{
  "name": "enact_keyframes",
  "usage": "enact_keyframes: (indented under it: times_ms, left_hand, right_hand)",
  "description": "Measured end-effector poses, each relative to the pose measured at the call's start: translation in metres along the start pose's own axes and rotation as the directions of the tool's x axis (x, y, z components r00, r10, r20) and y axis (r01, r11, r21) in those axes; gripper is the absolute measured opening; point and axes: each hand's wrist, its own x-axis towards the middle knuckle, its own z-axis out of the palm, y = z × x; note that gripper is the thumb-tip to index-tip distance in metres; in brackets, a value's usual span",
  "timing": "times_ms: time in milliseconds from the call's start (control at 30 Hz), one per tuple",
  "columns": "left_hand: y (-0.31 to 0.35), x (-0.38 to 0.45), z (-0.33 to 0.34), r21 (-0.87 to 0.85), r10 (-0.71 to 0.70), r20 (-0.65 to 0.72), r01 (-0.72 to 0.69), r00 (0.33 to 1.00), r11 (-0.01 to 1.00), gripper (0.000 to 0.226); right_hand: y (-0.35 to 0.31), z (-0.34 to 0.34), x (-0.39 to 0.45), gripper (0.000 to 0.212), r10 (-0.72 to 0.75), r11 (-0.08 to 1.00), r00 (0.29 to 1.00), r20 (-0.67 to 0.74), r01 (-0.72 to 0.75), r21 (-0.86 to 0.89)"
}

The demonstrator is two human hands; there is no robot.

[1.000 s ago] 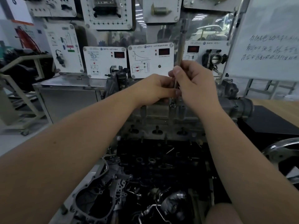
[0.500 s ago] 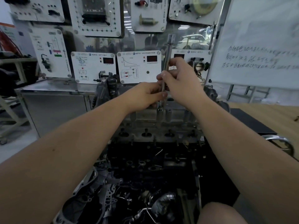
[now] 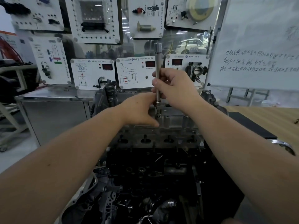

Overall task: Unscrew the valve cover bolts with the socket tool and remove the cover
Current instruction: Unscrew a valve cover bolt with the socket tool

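Since the earlier frame my left hand has dropped beside the socket end, probably steadying it on the bolt; my right hand grips the upright tool above the cover.

**Bare metal, dark castings, pale wood**

The socket tool is smooth, polished steel with a dull shine along its upright shaft. Right under its lower end, the valve cover looks like cast metal, grey, matt and slightly grainy. Below the cover, the engine block is dark, rough and grimy-looking. Behind the cover, the cabinet shows brushed sheet metal with a soft sheen. To the right of the cover, the tabletop is pale wood grain, beside a flat matt black mat. Above hang glossy white display panels.
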Motion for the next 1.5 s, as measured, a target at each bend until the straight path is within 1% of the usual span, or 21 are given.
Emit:
enact_keyframes:
  times_ms: [33,67,100,133,167,200,233,300,400,467,567,700,867,1000,1100,1167,1233,1300,1400,1467,1500]
  left_hand:
    - [-0.001,0.001,0.001,0.195,0.020,0.026,-0.025,0.999,0.980,0.075]
    - [-0.002,0.002,0.003,0.399,0.027,0.049,-0.045,0.998,0.916,0.086]
    - [-0.002,0.002,0.005,0.563,0.027,0.066,-0.060,0.997,0.824,0.095]
    - [-0.001,0.002,0.009,0.668,0.028,0.077,-0.073,0.997,0.741,0.098]
    - [0.000,0.002,0.012,0.722,0.026,0.091,-0.084,0.996,0.687,0.098]
    - [0.000,0.002,0.015,0.745,0.026,0.106,-0.097,0.994,0.660,0.095]
    - [0.001,0.003,0.016,0.751,0.019,0.124,-0.106,0.992,0.652,0.092]
    - [0.001,0.005,0.013,0.733,-0.011,0.149,-0.103,0.989,0.673,0.092]
    - [0.001,0.009,0.002,0.635,-0.061,0.200,-0.081,0.978,0.768,0.095]
    - [0.002,0.011,-0.002,0.597,-0.085,0.227,-0.070,0.970,0.799,0.094]
    - [0.002,0.010,-0.001,0.619,-0.101,0.235,-0.069,0.967,0.782,0.089]
    - [0.003,0.009,0.000,0.618,-0.093,0.213,-0.060,0.973,0.784,0.089]
    - [-0.001,0.008,0.000,0.668,-0.129,0.205,-0.043,0.970,0.743,0.090]
    - [0.002,0.005,-0.001,0.617,-0.186,0.212,0.016,0.959,0.787,0.092]
    - [0.001,0.003,0.001,0.587,-0.173,0.176,0.038,0.969,0.809,0.086]
    - [0.000,0.003,0.002,0.602,-0.153,0.155,0.029,0.976,0.798,0.086]
    - [0.002,0.005,0.003,0.599,-0.163,0.151,0.041,0.975,0.800,0.088]
    - [0.005,0.009,0.001,0.589,-0.209,0.180,0.064,0.961,0.805,0.091]
    - [0.008,0.014,-0.001,0.608,-0.263,0.265,0.051,0.928,0.792,0.098]
    - [0.009,0.017,-0.001,0.617,-0.269,0.292,0.034,0.918,0.786,0.092]
    - [0.010,0.018,0.000,0.614,-0.266,0.286,0.037,0.920,0.788,0.087]
  right_hand:
    - [0.000,0.000,0.000,0.019,0.003,1.000,1.000,0.000,-0.003,0.008]
    - [0.001,0.000,0.000,0.017,0.011,1.000,1.000,-0.002,-0.011,0.024]
    - [0.001,-0.001,0.000,0.016,0.021,0.999,1.000,-0.003,-0.021,0.045]
    - [0.001,-0.002,-0.001,0.015,0.028,0.998,1.000,-0.001,-0.028,0.062]
    - [0.001,-0.002,-0.001,0.014,0.029,0.997,1.000,0.003,-0.029,0.066]
    - [0.001,-0.002,-0.001,0.012,0.022,0.998,1.000,0.009,-0.022,0.058]
    - [0.001,-0.001,-0.002,0.012,0.010,0.999,1.000,0.016,-0.010,0.041]
    - [0.000,0.001,-0.002,0.012,-0.025,1.000,0.999,0.037,0.025,0.008]
    - [-0.003,0.002,-0.002,0.016,-0.065,0.998,0.995,0.071,0.066,-0.016]
    - [-0.002,0.001,-0.003,0.019,-0.060,0.998,0.995,0.075,0.061,-0.004]
    - [0.001,-0.002,-0.003,0.016,-0.048,0.999,0.997,0.058,0.046,0.026]
    - [0.003,-0.001,-0.001,0.020,-0.030,0.998,0.999,0.040,0.028,0.059]
    - [0.004,-0.002,0.003,0.016,0.054,0.987,0.998,0.038,-0.059,0.147]
    - [0.008,-0.004,0.002,0.014,0.090,0.973,0.995,0.036,-0.096,0.210]
    - [0.010,-0.003,-0.002,0.015,0.062,0.979,0.998,0.022,-0.065,0.192]
    - [0.013,-0.004,-0.003,0.015,0.047,0.985,0.999,-0.003,-0.046,0.165]
    - [0.014,-0.006,-0.003,0.016,0.030,0.994,0.999,-0.030,-0.027,0.102]
    - [0.014,-0.008,-0.002,0.016,0.031,0.998,0.999,-0.039,-0.028,0.061]
    - [0.013,-0.013,-0.001,0.019,0.033,0.998,0.999,-0.001,-0.033,0.049]
    - [0.011,-0.014,-0.003,0.015,0.006,0.999,1.000,0.026,-0.007,0.044]
    - [0.010,-0.013,-0.003,0.016,-0.009,0.999,0.999,0.037,0.007,0.038]
